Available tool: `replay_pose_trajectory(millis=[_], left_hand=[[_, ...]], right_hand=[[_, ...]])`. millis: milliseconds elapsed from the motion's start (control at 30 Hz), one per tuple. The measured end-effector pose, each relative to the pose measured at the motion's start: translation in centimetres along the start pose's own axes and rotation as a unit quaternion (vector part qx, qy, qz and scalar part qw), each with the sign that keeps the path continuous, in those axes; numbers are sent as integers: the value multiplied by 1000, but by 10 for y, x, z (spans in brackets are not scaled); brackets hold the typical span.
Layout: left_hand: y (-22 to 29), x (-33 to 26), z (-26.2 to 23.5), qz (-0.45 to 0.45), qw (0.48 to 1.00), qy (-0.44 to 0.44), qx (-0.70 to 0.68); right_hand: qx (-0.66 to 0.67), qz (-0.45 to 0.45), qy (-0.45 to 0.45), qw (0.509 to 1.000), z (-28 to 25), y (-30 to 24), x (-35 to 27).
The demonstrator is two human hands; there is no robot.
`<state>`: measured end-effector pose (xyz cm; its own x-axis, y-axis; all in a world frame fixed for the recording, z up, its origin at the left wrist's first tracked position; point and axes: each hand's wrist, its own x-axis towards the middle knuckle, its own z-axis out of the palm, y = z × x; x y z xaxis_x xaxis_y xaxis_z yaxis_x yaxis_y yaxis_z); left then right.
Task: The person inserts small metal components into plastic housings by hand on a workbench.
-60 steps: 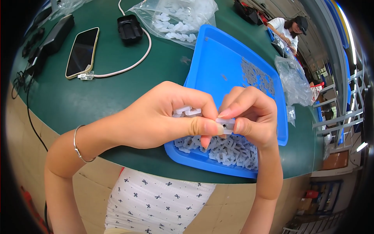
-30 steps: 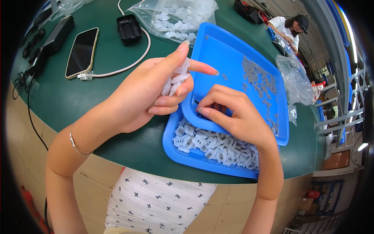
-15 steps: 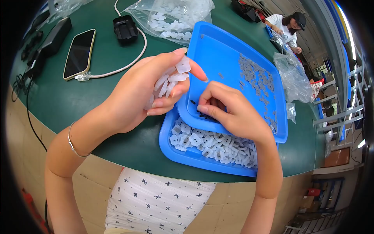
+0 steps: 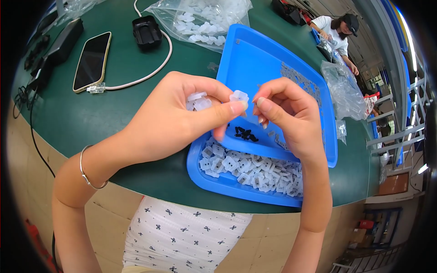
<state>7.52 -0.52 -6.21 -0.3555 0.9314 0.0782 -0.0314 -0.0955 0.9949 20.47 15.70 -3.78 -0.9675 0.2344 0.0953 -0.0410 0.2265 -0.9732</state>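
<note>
My left hand [image 4: 186, 113] is closed on several translucent white plastic pieces [image 4: 198, 102] in its palm. Between its thumb and forefinger it pinches one white plastic piece [image 4: 239, 96]. Close by on the right, my right hand [image 4: 289, 113] has its thumb and forefinger pinched together; whatever lies between the tips is too small to make out. Both hands hover above the upper blue tray [image 4: 250, 54]. Small black parts [image 4: 246, 133] lie in a pile near its front edge, and small grey parts [image 4: 305, 84] are spread along its right side, partly hidden by my right hand.
A lower blue tray [image 4: 195, 170] full of white pieces [image 4: 246, 168] sits under the upper one. Behind is a clear bag [image 4: 205, 22] of white pieces. At left lie a phone [image 4: 93, 61], a black cradle [image 4: 146, 32] and cables. A co-worker [image 4: 334, 34] sits at the far right.
My right hand has risen from the black parts toward my left hand. My left hand has turned and moved right, now pinching one white piece at its fingertips.
</note>
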Motion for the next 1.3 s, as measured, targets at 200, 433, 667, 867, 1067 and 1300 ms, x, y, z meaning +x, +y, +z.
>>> replay_pose_trajectory(millis=[200, 433, 667, 867, 1067, 1300], left_hand=[[1, -3, 4, -12, 999, -20, 25], [0, -4, 2, 72, 985, -56, 147], [-3, -4, 1, 114, 966, -58, 225], [-5, -4, 1, 184, 949, -61, 247], [-8, -2, 2, 224, 944, -50, 236], [-12, 0, 5, 257, 937, -29, 234]], right_hand=[[23, -28, 12, 999, 0, -2, 0], [-106, -130, 57, 984, 6, -10, -4], [-254, -193, -4, 948, 3, -15, -7], [-183, -95, -5, 979, 2, -17, -9], [-142, -75, -5, 987, 3, -16, -11], [-167, -83, -19, 982, 4, -18, -12]])
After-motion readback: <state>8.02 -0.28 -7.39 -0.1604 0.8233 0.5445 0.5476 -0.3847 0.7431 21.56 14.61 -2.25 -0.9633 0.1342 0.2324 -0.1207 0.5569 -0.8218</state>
